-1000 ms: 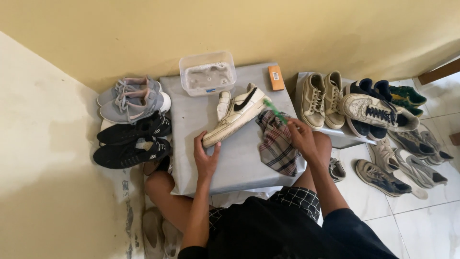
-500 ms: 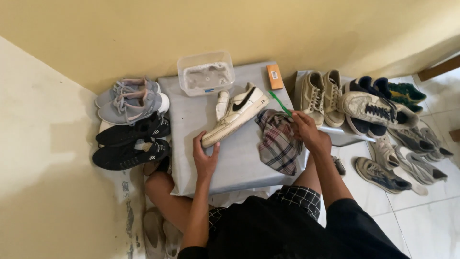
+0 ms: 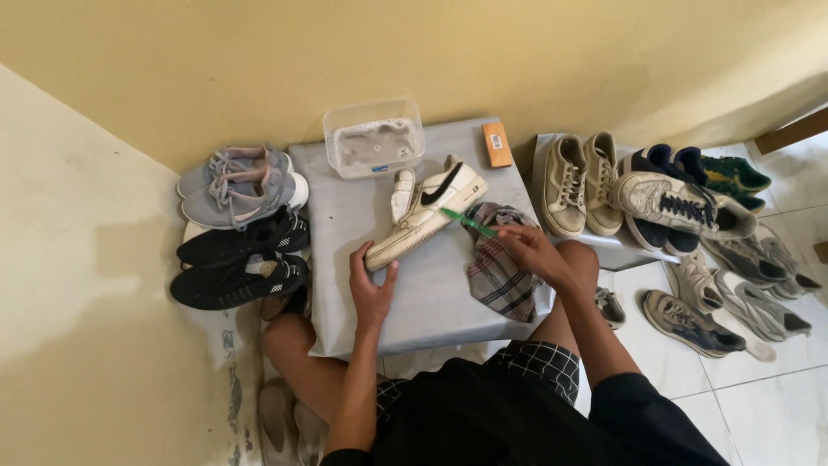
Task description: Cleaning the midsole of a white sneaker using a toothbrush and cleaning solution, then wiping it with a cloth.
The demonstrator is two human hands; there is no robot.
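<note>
Two hands at work over a grey-covered low table. Left hand sits at the toe of the white sneaker, fingers curled over the toe end and thumb spread to the side, pinning it to the table top. That sneaker, with a black mark on its side, lies tilted on its side across the middle of the table, toe toward the person, heel toward the tub. Right hand has its fingers pinched together on the handle of a green brush, a thin one like a toothbrush; the brush head reaches the sneaker's side near the sole. Under that hand lies a checked cloth, crumpled and hanging over the table's right edge.

At the back of the table, a clear plastic tub, rectangular, whitish inside, with a small blue label on its front wall. Just right of it, a small orange box, flat and oblong, with a pale label on top; the print is too small to tell.

Left of the table: grey sneakers stacked above black sneakers. Right of it: beige shoes on a low stand, more sneakers spread over the white tiles.
</note>
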